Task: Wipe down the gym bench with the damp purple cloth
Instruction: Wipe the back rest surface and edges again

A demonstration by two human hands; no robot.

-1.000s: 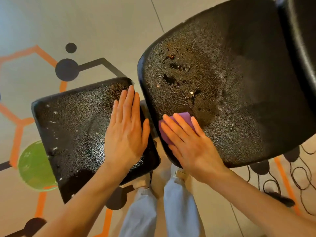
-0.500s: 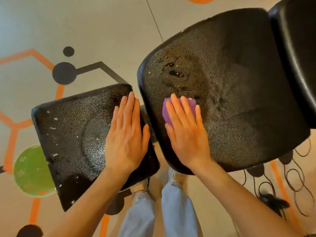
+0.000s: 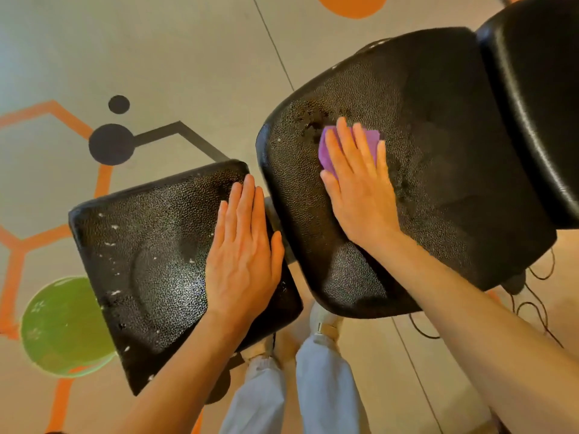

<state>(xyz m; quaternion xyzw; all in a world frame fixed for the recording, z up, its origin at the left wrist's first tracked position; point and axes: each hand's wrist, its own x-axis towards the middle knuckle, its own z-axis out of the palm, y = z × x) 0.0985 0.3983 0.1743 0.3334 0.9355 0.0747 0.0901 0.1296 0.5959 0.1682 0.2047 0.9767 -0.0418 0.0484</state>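
The gym bench has two black textured pads. The larger pad (image 3: pixel 438 170) fills the right of the view and carries dark smudges near its upper left. My right hand (image 3: pixel 357 183) lies flat on it with straight fingers, pressing the purple cloth (image 3: pixel 327 151), which shows beside and beyond the fingers. The smaller seat pad (image 3: pixel 150 261) at the lower left is speckled with white flecks. My left hand (image 3: pixel 242 252) rests flat on its right edge, holding nothing.
A third glossy black pad (image 3: pixel 539 89) runs along the right edge. Below are my light blue trouser legs (image 3: pixel 313 386) and shoes. The grey floor has orange lines, dark dots and a green circle (image 3: pixel 62 327). Thin black cables (image 3: pixel 539 308) lie at the right.
My right hand has slid the purple cloth up the larger pad, from near its lower left edge to the smudged upper area. The left hand has stayed flat on the seat pad.
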